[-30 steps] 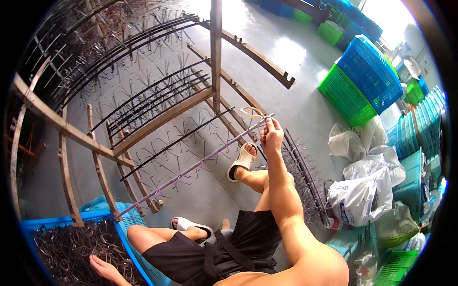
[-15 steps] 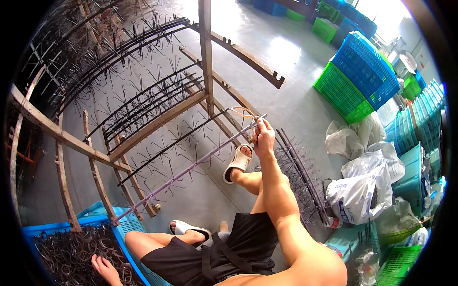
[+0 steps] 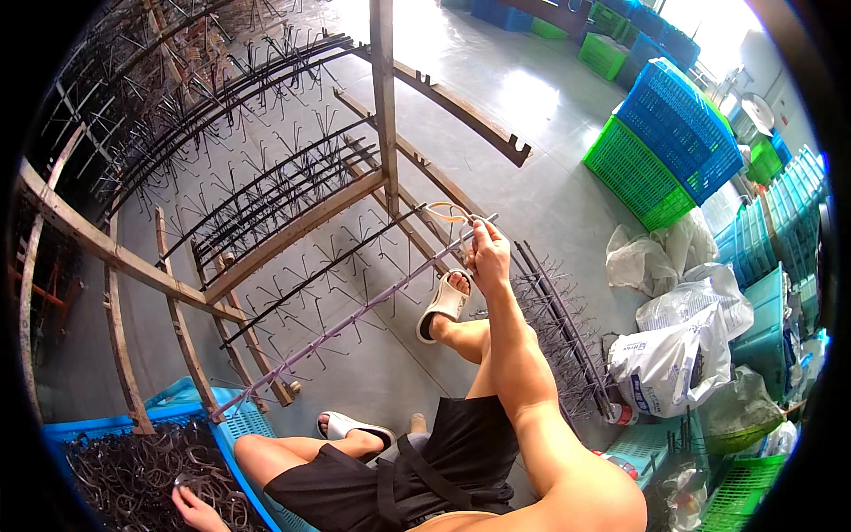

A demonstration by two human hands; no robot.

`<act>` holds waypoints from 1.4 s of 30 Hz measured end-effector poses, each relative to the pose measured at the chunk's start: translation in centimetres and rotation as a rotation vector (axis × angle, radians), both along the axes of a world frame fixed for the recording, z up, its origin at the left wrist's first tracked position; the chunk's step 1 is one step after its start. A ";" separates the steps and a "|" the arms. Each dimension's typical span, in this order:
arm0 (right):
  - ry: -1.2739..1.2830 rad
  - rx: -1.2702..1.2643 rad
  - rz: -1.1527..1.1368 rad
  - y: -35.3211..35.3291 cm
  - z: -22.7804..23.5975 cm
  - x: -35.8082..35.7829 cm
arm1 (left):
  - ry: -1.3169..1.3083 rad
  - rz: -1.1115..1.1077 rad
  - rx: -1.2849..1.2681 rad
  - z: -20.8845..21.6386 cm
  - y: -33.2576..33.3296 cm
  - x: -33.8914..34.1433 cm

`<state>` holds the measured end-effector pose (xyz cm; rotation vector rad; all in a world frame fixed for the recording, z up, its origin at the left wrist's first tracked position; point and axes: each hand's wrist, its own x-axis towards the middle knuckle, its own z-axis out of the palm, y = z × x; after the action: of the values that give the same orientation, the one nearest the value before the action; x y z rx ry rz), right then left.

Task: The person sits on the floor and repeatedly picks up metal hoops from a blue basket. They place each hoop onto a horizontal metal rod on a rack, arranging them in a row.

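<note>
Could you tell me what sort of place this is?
Probably a workshop or small factory: a brown rack among many hooked rods, a blue crate full of dark pieces, and stacked plastic baskets suggest it.

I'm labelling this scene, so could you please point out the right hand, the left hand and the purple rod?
Right hand (image 3: 488, 254), head view: its middle.
Left hand (image 3: 197, 512), head view: its visible middle.
Purple rod (image 3: 359, 312), head view: midway along its length.

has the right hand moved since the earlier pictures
No, not noticeably either way: against the notched rack bar, the right hand keeps about the same place, near the purple rod's far end.
</note>
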<state>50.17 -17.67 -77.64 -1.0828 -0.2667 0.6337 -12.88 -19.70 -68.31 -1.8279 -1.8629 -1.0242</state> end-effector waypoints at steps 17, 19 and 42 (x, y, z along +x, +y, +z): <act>-0.420 -0.225 -0.031 -0.2 -1.3 -0.3 | 0.407 0.010 -0.103 -2.1 -1.6 -1.8; -0.547 -0.275 -0.126 0.0 -2.1 0.5 | 0.438 -0.068 -0.181 -1.9 -1.7 -2.5; -0.702 0.107 1.438 -1.1 3.7 -44.9 | -1.239 0.133 0.047 -0.6 -2.0 -9.6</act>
<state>5.27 -18.80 -73.94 -0.8423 -1.7556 1.4417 -22.44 -21.75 -68.88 -0.9755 -2.4056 -2.4331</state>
